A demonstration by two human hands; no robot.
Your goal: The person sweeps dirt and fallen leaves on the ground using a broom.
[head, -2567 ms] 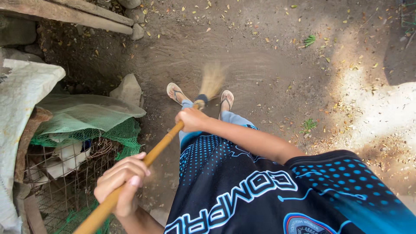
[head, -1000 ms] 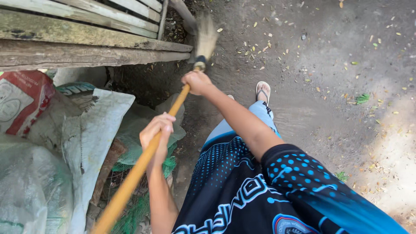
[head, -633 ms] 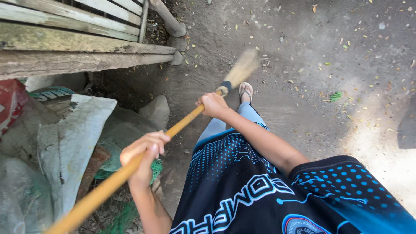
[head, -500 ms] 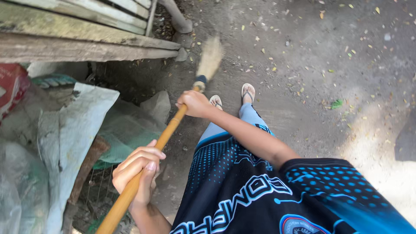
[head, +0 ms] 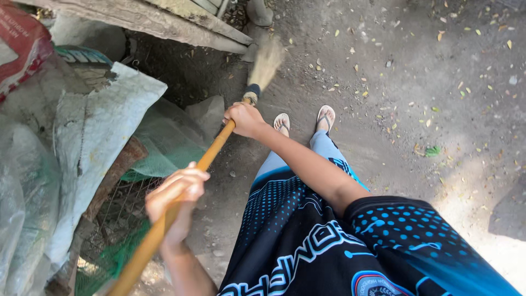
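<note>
two hands: both of yours were on one broom (head: 208,159), and both were closed around its handle.
right hand: your right hand (head: 244,119) sat far down the orange handle, just above the dark collar, fingers wrapped fully around the stick with no gap showing.
left hand: your left hand (head: 176,193) held the handle higher up, nearer your body, fingers curled tight over it and the wrist bent.
broom: it ran on a slant from the lower left edge of the view up toward the middle top; the bristle head (head: 266,63) was blurred, low over the dirt ground (head: 416,87), and you could not tell whether it touched.
feet: your two sandalled feet (head: 304,120) stood side by side on the ground, just right of the right hand in the view.
ground: bare packed earth with small dry leaves scattered over it, and one green leaf (head: 433,150) well to the right of your feet.
left side: pale woven sacks (head: 93,142) were heaped there, with green netting (head: 164,148) and a wire cage (head: 123,205) beneath them, close beside the handle.
top: weathered wooden planks (head: 181,24) crossed above the sacks, near the bristle head.
clothing: you wore a dark jersey (head: 329,246) with a blue dotted pattern.
</note>
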